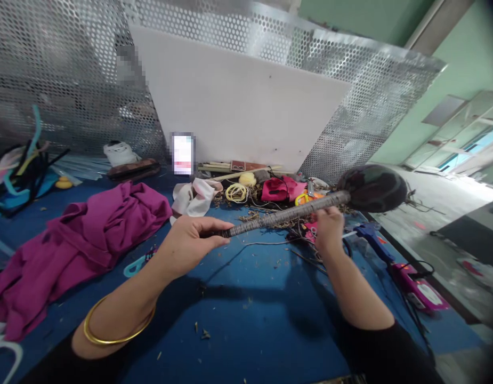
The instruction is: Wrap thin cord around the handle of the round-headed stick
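Observation:
A long stick (288,214) wrapped in grey cord slants across the middle, with a rounded dark camouflage-patterned head (372,188) at its right end. My left hand (190,242) is closed on the stick's thin dark left end, pinching it between thumb and fingers. Just under the stick, close to the head, my right hand (329,229) has its fingers curled in; what they hold is hidden. From near the stick's left end a loose thin grey cord (266,244) trails right over the blue table (246,330).
Purple cloth (122,213) lies to the left, with teal-handled scissors (135,265) beside it. Yellow cord (237,193), white fabric (196,194) and a pink-red piece (282,188) line the back. At right are a blue glue gun (374,240) and a magenta box (422,288). A perforated metal screen (350,117) stands behind.

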Motion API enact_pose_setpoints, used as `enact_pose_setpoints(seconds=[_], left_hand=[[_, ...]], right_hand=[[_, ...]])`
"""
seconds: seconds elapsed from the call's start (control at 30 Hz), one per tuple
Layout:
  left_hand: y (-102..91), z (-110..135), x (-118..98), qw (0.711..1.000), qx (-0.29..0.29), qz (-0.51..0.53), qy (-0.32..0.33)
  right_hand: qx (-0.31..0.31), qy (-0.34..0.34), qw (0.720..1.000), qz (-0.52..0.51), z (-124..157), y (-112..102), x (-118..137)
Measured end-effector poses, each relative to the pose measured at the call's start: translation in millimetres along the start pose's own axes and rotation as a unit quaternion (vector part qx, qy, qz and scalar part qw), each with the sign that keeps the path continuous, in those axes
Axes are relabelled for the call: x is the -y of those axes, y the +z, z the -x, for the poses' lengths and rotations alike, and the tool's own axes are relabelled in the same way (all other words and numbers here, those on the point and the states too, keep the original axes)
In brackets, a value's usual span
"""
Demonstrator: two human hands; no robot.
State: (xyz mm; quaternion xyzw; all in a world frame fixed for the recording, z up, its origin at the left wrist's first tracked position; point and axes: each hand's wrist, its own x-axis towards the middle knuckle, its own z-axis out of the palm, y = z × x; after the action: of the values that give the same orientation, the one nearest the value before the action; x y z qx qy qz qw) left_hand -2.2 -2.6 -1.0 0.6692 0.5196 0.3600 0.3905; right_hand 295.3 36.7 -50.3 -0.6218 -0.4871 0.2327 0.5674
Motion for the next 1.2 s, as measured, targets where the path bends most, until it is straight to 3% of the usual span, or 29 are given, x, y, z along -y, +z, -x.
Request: enact_pose_setpoints(seconds=[0.03, 0.1, 0.17, 0.27, 0.33, 0.43, 0.5, 0.6, 0.67, 0.77, 0.9, 1.2], left_hand=[[1.6, 0.6, -0.2, 1.000, -0.004, 0.010, -0.007], [4.6, 1.8, 0.0, 0.999, -0.004, 0.028, -0.017], [7.1, 2.7, 1.1, 0.999, 0.000, 0.042, -0.015], [9.9, 2.9, 4.5, 0.999, 0.004, 0.045, -0.007], [11.8, 2.2, 7.5, 0.999, -0.003, 0.040, -0.003], [15.2, 0.5, 11.1, 0.999, -0.007, 0.040, 0.004], [18.1, -0.3, 12.9, 0.999, 0.000, 0.053, 0.002], [23.0, -0.2, 15.5, 0.998, 0.020, 0.057, -0.001], [26.2, 0.6, 17.6, 0.999, 0.026, 0.028, 0.004], [30.7, 2.8, 20.1, 0.998, 0.020, -0.047, 0.028], [36.3, 6.5, 20.1, 0.989, -0.007, -0.139, 0.046], [38.1, 9.0, 18.5, 0.986, -0.007, -0.164, 0.038]], right_hand=[[0.018, -0.005, 1.000, 0.007, 16.8, 14.6, 5.5], [0.158, -0.043, 0.987, 0.004, 50.9, 40.9, 17.5], [0.283, -0.081, 0.955, -0.038, 78.9, 59.5, 27.3], [0.368, -0.107, 0.923, -0.033, 102.5, 68.5, 33.4], [0.341, -0.158, 0.927, 0.015, 109.0, 64.5, 34.1], [0.240, -0.288, 0.926, 0.039, 112.7, 54.3, 37.9], [0.254, -0.344, 0.904, -0.019, 113.0, 50.4, 43.0], [0.352, -0.320, 0.870, -0.131, 111.2, 50.9, 48.2], [0.367, -0.281, 0.872, -0.162, 110.3, 53.2, 47.6], [0.327, -0.320, 0.883, -0.104, 112.4, 56.0, 43.8], [0.280, -0.431, 0.858, 0.021, 120.2, 57.6, 41.5], [0.238, -0.485, 0.834, 0.114, 131.0, 58.1, 46.8]])
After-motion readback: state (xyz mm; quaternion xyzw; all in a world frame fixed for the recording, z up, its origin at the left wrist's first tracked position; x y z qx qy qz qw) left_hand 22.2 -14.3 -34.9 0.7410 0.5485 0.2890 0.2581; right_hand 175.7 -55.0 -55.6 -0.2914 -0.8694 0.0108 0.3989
